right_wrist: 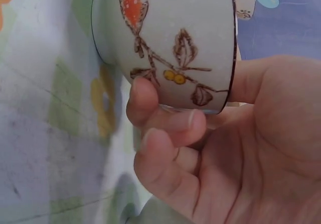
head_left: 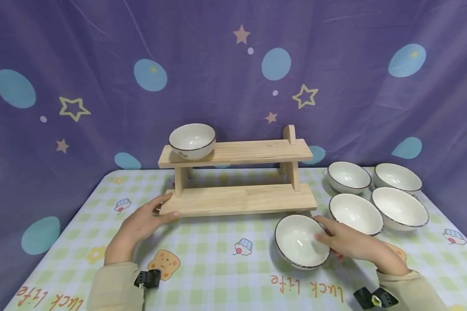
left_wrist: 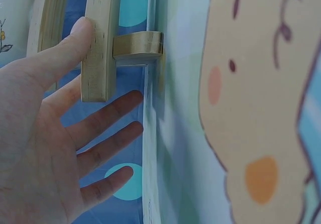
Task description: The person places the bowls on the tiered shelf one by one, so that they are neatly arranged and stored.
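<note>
My left hand (head_left: pixel 142 221) holds the left end of a two-tier wooden shelf (head_left: pixel 237 199). In the left wrist view, its thumb lies on the front edge of the lower board (left_wrist: pixel 100 78) and the index finger passes behind it; the other fingers are spread and straight. A white bowl (head_left: pixel 297 239) with a dark rim is in front of the shelf's right end. My right hand (head_left: pixel 352 242) grips this bowl, thumb inside the rim and fingers curled against the outside. The right wrist view shows a painted branch with yellow berries (right_wrist: pixel 174 77) on its side.
Another white bowl (head_left: pixel 192 140) stands on the left of the upper board. Several similar bowls (head_left: pixel 356 211) are grouped to the right of the shelf. A checked tablecloth (head_left: pixel 214 268) covers the table, and a purple curtain (head_left: pixel 218 56) hangs behind.
</note>
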### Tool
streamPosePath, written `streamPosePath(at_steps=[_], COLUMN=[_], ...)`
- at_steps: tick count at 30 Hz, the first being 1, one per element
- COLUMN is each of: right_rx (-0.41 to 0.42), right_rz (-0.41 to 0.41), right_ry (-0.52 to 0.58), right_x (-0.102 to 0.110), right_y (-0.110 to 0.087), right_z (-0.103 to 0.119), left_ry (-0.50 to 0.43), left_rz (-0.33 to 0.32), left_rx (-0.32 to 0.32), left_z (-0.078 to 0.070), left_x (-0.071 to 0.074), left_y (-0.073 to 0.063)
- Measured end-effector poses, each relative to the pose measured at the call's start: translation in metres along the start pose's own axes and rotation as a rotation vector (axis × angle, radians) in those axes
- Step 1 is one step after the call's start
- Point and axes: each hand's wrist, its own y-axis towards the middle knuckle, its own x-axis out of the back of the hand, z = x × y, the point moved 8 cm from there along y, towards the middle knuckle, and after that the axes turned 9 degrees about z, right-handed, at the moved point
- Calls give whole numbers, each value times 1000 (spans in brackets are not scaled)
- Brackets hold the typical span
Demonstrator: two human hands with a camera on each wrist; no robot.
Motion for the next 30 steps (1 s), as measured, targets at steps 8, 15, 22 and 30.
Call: streamPosePath(at_steps=[8,15,22,30], right_rx=[38,56,51,65], right_rz=[41,48,83,87], right_ry=[47,39,16,-11], right_x=[-5,-5,-2,2], right_y=[2,0,-6,-10], right_z=[-2,-2,3,6], left_ry=[-7,-16,-22,-33], left_rz=[7,14,12,8], left_rx=[3,9,14,4], left_z=[4,6,5,2], left_x=[-3,-6,-6,-1], left_y=[0,-1,-1,3])
